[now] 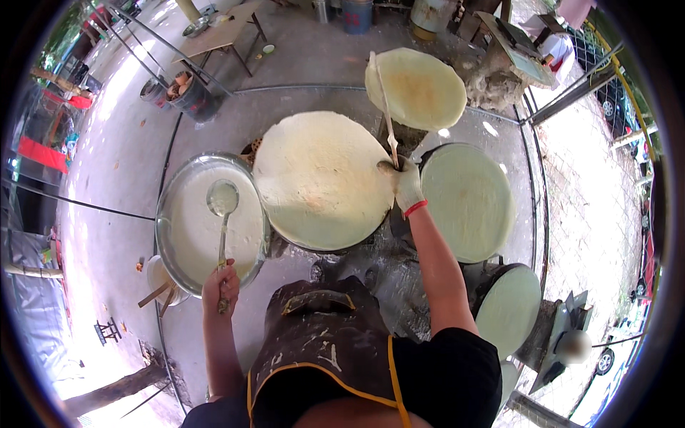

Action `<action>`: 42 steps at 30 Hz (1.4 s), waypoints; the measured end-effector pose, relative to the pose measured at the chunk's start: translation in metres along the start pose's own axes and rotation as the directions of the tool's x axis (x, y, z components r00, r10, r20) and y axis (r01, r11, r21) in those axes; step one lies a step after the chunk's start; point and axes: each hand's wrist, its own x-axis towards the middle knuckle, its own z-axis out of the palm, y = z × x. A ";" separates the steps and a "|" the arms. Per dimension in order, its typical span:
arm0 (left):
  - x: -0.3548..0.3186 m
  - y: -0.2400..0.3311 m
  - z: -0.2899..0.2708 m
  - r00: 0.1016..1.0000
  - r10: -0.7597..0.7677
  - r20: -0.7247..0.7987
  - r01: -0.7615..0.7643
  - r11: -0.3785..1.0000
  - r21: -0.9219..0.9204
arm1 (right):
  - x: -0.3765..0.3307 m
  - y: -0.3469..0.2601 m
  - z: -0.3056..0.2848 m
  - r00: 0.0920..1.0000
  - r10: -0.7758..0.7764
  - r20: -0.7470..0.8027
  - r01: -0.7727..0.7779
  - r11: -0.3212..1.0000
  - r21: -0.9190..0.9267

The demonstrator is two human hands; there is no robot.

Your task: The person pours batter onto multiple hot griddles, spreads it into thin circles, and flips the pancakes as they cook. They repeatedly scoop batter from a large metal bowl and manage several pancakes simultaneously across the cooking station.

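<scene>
Faces a round pancake (325, 182), with a basin (160, 221) of white batter (193, 228) just to its left. Clasps a stick (386, 107) in the gloved right hand (408, 184) beside the pancake's right edge; grips a ladle (222, 203) over the basin in the curled left hand (222, 287).

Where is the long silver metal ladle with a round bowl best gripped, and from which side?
Probably the handle near its end, from the person's side, where the left hand grips: it points that way; the bowl is in or over white liquid.
</scene>
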 end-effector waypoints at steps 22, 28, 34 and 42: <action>-0.004 -0.075 0.113 0.978 -0.105 0.180 0.092 0.993 0.077 | -0.079 0.061 -0.394 0.550 -0.013 -0.835 -0.510 0.787 -0.348; -0.008 -0.086 0.137 0.961 -0.183 0.207 0.159 0.979 0.128 | -0.061 0.104 -0.440 0.683 0.161 -0.713 -0.406 0.895 -0.187; -0.001 -0.068 0.109 0.971 -0.149 0.186 0.111 0.973 0.202 | -0.073 -0.039 -0.321 0.819 -0.090 -0.567 -0.117 0.941 -0.317; 0.018 -0.024 0.053 0.977 -0.149 0.151 0.114 0.970 0.217 | -0.119 -0.210 -0.165 0.946 -0.163 -0.281 0.121 0.980 -0.161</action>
